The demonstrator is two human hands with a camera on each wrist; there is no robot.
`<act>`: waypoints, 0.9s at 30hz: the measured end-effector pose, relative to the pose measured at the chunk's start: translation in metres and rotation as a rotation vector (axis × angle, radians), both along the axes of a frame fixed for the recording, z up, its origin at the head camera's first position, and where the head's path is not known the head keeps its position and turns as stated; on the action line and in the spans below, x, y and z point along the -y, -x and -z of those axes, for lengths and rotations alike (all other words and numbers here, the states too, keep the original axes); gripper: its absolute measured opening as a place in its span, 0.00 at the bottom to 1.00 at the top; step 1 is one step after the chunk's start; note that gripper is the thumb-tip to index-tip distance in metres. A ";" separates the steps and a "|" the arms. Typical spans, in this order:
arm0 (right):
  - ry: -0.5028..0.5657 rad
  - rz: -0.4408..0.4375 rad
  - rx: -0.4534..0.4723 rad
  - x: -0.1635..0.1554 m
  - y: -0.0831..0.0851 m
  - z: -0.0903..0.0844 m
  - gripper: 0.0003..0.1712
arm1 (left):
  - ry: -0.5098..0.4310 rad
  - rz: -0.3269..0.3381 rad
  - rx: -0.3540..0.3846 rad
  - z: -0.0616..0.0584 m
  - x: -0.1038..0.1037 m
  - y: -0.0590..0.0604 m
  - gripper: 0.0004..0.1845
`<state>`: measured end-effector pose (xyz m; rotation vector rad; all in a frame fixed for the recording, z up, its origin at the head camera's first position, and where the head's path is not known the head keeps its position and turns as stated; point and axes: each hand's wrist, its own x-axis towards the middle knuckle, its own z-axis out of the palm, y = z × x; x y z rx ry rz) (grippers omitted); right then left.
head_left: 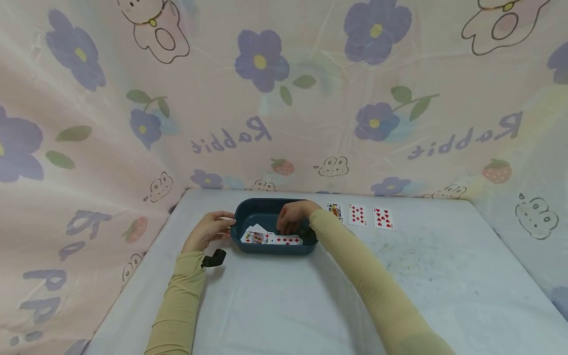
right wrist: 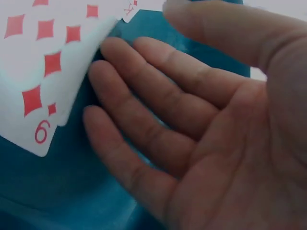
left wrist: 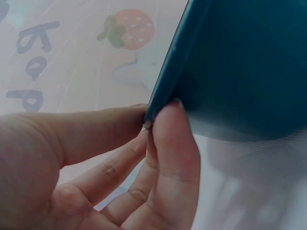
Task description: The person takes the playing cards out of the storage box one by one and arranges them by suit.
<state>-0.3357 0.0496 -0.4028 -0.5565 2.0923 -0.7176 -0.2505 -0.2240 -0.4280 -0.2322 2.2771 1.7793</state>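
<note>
Behind and around the scene hangs a pale printed curtain with purple flowers, strawberries and the word "Rabbit"; below it lies the white bench, carrying all the items; near the bench's far edge, left of centre, sits a dark teal tray, holding several face-up playing cards, among them a nine of diamonds and a court card; to the right of the tray, apart from it, three more cards lie face up in a row, a court card, a diamond card and a heart card; left hand is at the tray's left rim, its grip closed on that rim, thumb pressed against the outer wall and fingers curled beneath the edge; right hand reaches into the tray above the cards, its grip open and holding nothing, fingers loosely extended just beside the nine of diamonds; both forearms wear beige sleeves.
</note>
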 end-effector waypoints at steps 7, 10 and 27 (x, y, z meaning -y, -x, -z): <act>-0.052 -0.020 0.065 0.000 -0.003 0.001 0.11 | -0.001 -0.018 0.020 0.002 0.000 0.000 0.19; -0.054 -0.018 0.106 0.000 -0.003 0.002 0.11 | 0.001 -0.025 0.020 0.002 0.000 0.001 0.20; -0.052 -0.030 0.073 -0.013 0.000 -0.003 0.12 | 0.005 -0.033 0.014 0.000 0.000 0.001 0.19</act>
